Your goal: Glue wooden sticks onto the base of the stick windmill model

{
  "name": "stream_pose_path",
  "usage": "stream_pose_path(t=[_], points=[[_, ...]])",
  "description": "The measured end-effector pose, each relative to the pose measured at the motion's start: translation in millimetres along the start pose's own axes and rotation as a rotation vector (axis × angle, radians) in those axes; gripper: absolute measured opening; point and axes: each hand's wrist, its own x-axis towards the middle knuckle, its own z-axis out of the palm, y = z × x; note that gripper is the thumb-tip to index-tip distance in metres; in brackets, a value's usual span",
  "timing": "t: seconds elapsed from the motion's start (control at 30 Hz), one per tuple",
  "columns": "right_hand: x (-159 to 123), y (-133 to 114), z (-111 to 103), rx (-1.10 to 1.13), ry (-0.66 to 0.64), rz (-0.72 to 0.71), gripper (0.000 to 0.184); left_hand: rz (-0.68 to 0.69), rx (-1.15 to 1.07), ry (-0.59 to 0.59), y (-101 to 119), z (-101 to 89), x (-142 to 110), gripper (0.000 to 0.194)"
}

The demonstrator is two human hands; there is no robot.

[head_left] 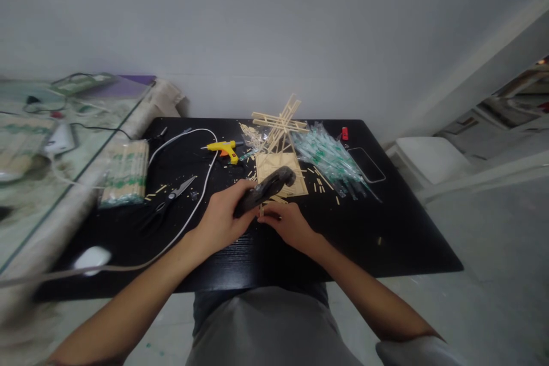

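My left hand (pixel 223 214) is wrapped round a dark hand tool (pixel 268 186) with a curved, hooked end; its exact kind is hard to make out. Close beside it, my right hand (pixel 289 223) pinches a short pale wooden stick (pixel 261 211) between thumb and finger. Just beyond both hands lies a square wooden base (pixel 274 164), partly covered by the tool. On this base stands a windmill-like model (pixel 281 124) of thin sticks with crossed, ladder-like blades. Cut stick pieces (pixel 318 186) are scattered around it.
On the black table (pixel 343 234) lie a yellow glue gun (pixel 225 148), scissors (pixel 171 196), a bundle of wrapped chopsticks (pixel 125 171), plastic wrappers (pixel 328 154), a red item (pixel 345 133) and a white rounded object (pixel 92 259). A white cable (pixel 206 180) curves across the left side.
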Motion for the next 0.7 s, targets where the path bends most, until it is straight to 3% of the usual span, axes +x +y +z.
stream_pose_path(t=[0.23, 0.7], points=[[-2.8, 6.6, 6.4, -0.026, -0.035, 0.005, 0.009, -0.054, -0.017, -0.002, -7.6, 6.2, -6.1, 0.019], [-2.6, 13.1, 8.4, -0.072, -0.033, -0.035, 0.008, 0.04, 0.001, 0.01, -13.3, 6.8, -14.7, 0.027]])
